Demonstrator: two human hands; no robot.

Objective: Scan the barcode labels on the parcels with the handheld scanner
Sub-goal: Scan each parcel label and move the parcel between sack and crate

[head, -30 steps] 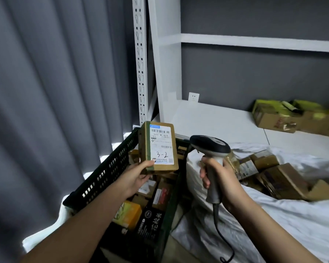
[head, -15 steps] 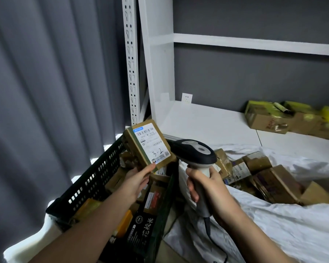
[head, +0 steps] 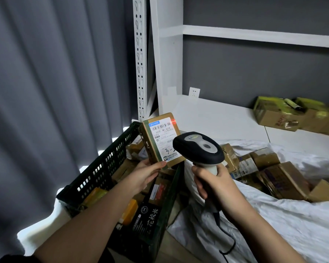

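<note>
My left hand (head: 143, 174) grips the lower edge of a small brown parcel (head: 160, 138), held upright above the black crate (head: 99, 168). Its white barcode label faces me, with "3-2" handwritten on it. A red scanner spot glows at the label's top right corner. My right hand (head: 215, 184) grips the handle of the black and grey handheld scanner (head: 198, 148). The scanner's head sits just right of the parcel and covers the label's lower right part. Its cable hangs down over the white sheet.
Several parcels fill the black crate. More brown boxes (head: 264, 168) lie in a white sack (head: 273, 221) at right. A white shelf (head: 217, 120) carries boxes (head: 292, 116) at the far right. Grey curtain (head: 55, 92) at left, a white shelf post (head: 141, 59) behind.
The scanner has moved left and closer to the parcel, now overlapping the label. A red light spot has appeared on the label. The parcel tilted slightly over the second.
</note>
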